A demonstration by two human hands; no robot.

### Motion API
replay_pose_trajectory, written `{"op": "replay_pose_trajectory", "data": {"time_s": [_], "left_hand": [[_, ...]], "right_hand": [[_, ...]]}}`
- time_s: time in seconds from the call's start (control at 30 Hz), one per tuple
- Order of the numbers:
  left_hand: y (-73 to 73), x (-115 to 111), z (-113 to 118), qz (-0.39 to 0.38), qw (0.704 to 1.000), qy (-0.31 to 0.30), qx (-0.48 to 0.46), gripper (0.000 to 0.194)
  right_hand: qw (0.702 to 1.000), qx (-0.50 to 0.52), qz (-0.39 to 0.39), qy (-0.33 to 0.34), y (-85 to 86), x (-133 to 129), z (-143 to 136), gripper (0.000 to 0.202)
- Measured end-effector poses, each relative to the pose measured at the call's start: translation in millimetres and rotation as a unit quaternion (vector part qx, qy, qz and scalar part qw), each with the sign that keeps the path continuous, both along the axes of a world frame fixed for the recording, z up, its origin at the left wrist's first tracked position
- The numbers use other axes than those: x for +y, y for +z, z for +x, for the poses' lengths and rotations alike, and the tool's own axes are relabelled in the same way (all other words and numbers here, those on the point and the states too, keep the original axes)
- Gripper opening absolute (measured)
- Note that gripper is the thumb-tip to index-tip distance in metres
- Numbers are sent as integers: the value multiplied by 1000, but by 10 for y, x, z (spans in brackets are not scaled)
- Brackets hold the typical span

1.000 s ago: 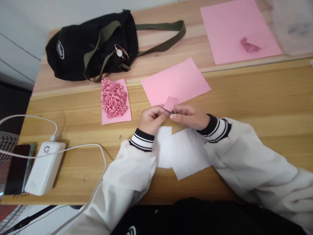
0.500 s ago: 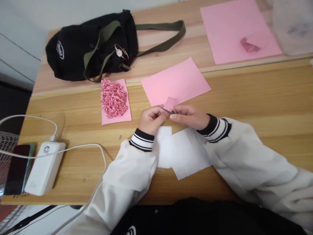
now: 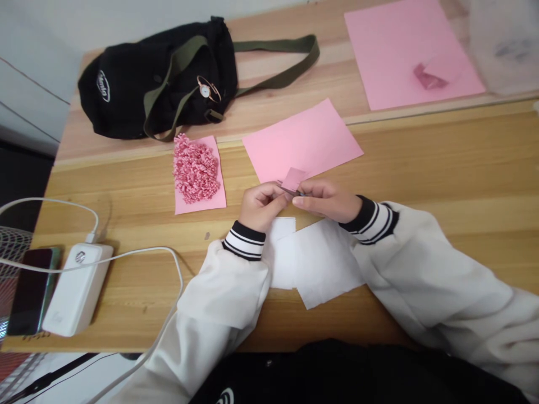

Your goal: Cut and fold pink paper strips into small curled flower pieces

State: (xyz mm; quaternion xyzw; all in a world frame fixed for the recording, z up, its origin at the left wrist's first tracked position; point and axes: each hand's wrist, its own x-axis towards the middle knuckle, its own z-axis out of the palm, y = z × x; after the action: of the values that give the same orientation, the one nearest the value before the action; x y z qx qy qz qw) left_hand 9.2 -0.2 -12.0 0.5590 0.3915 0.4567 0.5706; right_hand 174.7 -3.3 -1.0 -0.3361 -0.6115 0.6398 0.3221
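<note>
The small pink piece (image 3: 293,178) dipped slightly (bag's white lettering (image 3: 103,86) blurred).

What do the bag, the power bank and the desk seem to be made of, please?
Bag: probably matte canvas or similar cloth, from its soft folds and woven-looking strap.
Power bank: likely smooth plastic, given its even white, rounded shell.
Desk: wood or wood-look laminate; grain streaks show, with a slight sheen.

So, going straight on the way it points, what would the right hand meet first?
Beyond the thin dark tool at its fingertips, the right hand would probably meet the left hand first, though depth is hard to judge here.
</note>
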Motion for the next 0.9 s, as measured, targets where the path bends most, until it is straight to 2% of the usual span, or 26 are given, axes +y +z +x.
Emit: {"op": "replay_pose_trajectory", "data": {"time_s": [0.17,0.43,0.9], "left_hand": [[0,1,-1,-5,1000,-1,5,17],[9,2,-4,-15,1000,-2,9,16],[7,4,-14,-4,1000,-6,13,17]], "right_hand": [[1000,-5,-12,-1,23,2,-10,40],[1000,-2,31,-6,-12,4,0,42],[999,4,37,-4,-38,3,10,36]]}}
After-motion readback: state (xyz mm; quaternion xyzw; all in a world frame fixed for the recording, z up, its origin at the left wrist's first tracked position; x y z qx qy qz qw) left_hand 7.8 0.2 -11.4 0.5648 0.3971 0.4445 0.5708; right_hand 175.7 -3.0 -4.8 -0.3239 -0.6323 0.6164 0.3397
